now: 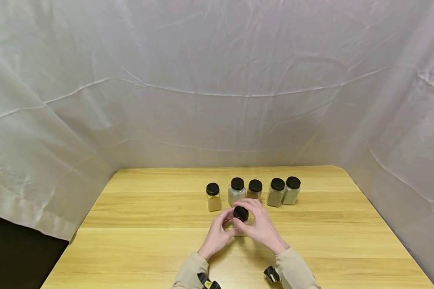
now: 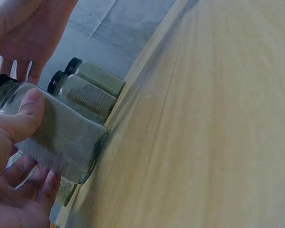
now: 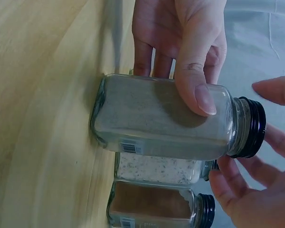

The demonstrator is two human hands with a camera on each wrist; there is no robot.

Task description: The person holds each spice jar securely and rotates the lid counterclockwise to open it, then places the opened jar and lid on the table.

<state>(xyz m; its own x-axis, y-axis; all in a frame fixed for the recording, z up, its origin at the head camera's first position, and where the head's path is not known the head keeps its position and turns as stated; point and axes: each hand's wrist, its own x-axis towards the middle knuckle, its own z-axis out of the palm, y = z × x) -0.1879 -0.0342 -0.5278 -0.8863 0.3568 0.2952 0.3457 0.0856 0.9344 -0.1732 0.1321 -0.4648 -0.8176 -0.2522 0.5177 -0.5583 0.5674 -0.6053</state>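
Observation:
A square glass spice jar (image 3: 147,114) of greyish powder, with a black screw lid (image 1: 240,213), stands upright at the middle of the table. My left hand (image 1: 218,236) grips its body, thumb (image 2: 31,107) on one face and fingers (image 2: 35,183) round the other side. Around the lid my right hand (image 1: 258,224) is spread, its fingers loosely bent. In the right wrist view a gap shows between one right fingertip (image 3: 263,88) and the lid, while other fingers lie close to the jar's neck.
Behind stand more black-lidded jars: a yellow one (image 1: 213,197), a speckled white one (image 3: 156,168), a brown one (image 3: 152,202) and two greyish ones at right (image 1: 275,193) (image 1: 291,191). Pale cloth (image 1: 217,120) hangs around the wooden table (image 1: 137,241).

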